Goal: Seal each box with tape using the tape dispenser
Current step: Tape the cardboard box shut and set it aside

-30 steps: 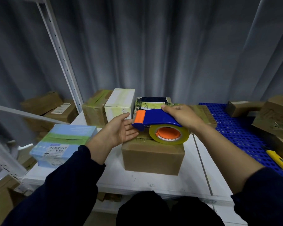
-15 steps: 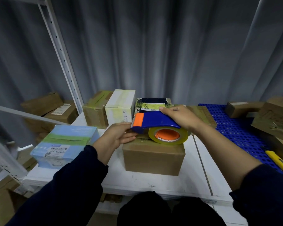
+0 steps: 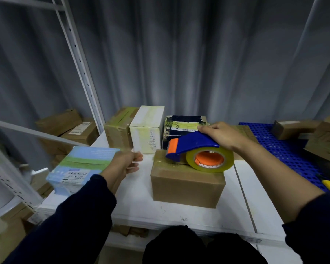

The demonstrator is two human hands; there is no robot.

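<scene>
Brown box (image 3: 187, 187) bears the tape dispenser (image 3: 191, 147) the right hand (image 3: 221, 136) grips; left hand (image 3: 120, 166) loose, empty, beside blue-green box (image 3: 80, 168).

We see matt brown cardboard on the box (image 3: 187, 185). The tape dispenser (image 3: 191, 146) is smooth blue and orange plastic; its tape roll (image 3: 227, 161) shines yellowish. The white worktop (image 3: 137, 199) looks smooth but scuffed, and the grey curtain (image 3: 179, 54) is cloth.

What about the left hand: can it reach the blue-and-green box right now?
Probably yes: the left hand is right beside the blue-and-green box, nothing between them. The right hand grips the tape dispenser on the brown box, clear of that path.
</scene>
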